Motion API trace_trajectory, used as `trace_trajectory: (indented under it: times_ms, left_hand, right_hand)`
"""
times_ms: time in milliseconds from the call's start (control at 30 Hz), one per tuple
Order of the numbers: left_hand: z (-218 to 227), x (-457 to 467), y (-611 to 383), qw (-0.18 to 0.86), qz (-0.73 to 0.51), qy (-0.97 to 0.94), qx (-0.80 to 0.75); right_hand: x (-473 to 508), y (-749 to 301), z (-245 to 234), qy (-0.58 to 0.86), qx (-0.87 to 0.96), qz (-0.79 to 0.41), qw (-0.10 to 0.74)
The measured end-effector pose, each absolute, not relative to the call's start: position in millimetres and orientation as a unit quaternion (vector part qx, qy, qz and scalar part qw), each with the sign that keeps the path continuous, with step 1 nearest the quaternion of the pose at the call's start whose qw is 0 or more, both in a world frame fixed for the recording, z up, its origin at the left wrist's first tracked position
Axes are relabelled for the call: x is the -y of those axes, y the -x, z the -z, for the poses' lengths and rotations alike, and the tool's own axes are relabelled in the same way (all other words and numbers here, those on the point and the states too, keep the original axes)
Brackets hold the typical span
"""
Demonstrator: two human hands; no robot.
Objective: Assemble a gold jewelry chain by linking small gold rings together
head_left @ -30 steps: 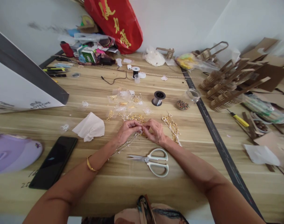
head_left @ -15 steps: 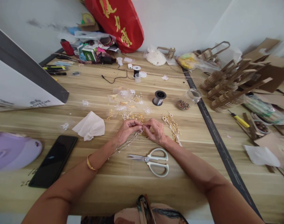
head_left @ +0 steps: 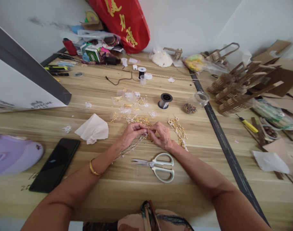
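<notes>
My left hand [head_left: 134,134] pinches the upper end of a silver chain with small beads [head_left: 127,150], which trails down under the wrist toward the table. Facing it, fingertips almost touching, my right hand [head_left: 160,134] is closed in a pinch at the same spot; what lies between its fingers is too small to make out. Just beyond the fingers lies a heap of gold beads [head_left: 144,121]. Finished-looking gold and silver chains [head_left: 179,131] rest right of my right hand. White-handled scissors [head_left: 158,163] lie nearer to me, below both hands.
Small bags of beads [head_left: 127,99] and a wire spool [head_left: 165,100] stand behind the hands. A jar on its side [head_left: 199,99] spills beads. To the left are a tissue [head_left: 93,129], a phone [head_left: 55,165] and a large box [head_left: 40,83]. Wooden baskets [head_left: 235,91] crowd the right.
Both hands stay pinched together at nearly the same place. The whole view has shifted very slightly; nothing on the table has visibly moved.
</notes>
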State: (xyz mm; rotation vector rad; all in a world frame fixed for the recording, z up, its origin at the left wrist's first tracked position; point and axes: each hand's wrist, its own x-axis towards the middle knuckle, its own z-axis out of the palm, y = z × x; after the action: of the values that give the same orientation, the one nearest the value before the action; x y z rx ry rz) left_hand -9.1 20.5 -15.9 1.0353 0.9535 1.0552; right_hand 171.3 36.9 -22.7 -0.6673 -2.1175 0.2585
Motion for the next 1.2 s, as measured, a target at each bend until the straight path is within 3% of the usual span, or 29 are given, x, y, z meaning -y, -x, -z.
trace_trajectory:
  times_ms: [1200]
  left_hand:
    - [14.9, -20.8, 8.4, 0.632, -0.464, -0.455, -0.421]
  right_hand:
    - [-38.0, -171.3, 21.0, 0.263, 0.857, -0.078, 0.436]
